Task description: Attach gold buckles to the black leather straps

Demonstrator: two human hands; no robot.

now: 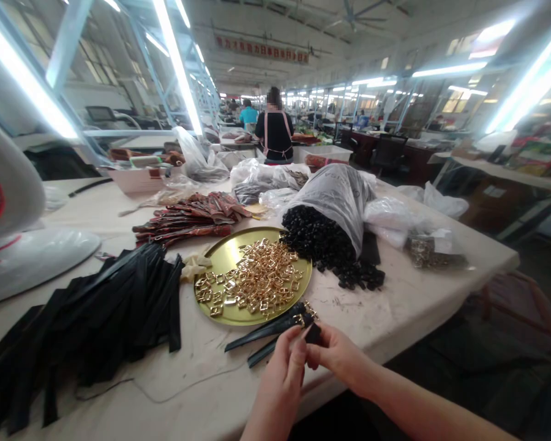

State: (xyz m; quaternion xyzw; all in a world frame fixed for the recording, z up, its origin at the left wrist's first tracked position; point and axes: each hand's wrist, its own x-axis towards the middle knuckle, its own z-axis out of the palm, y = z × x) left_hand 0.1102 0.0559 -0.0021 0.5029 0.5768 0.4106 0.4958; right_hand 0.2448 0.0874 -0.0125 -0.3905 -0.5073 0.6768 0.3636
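Close together at the table's front edge, my left hand (284,361) and my right hand (337,352) are both closed on a small black leather-like piece (313,333), pinched between their fingertips. Part of it is hidden by the fingers. Just beyond them lie several black straps (266,334) with gold buckles at their near right ends. Behind these stands a round gold tray (232,244) bearing a heap of loose gold buckles (264,275). Small black pieces (319,236) spill from a grey plastic bag (335,193) to the tray's right.
A large pile of black strips (105,312) covers the table's left side. Reddish patterned strips (188,217) lie behind the tray. A white machine (13,233) stands far left. Clear bags (390,217) sit at right. A dark thread (165,401) crosses the front. A person (274,131) is farther back.
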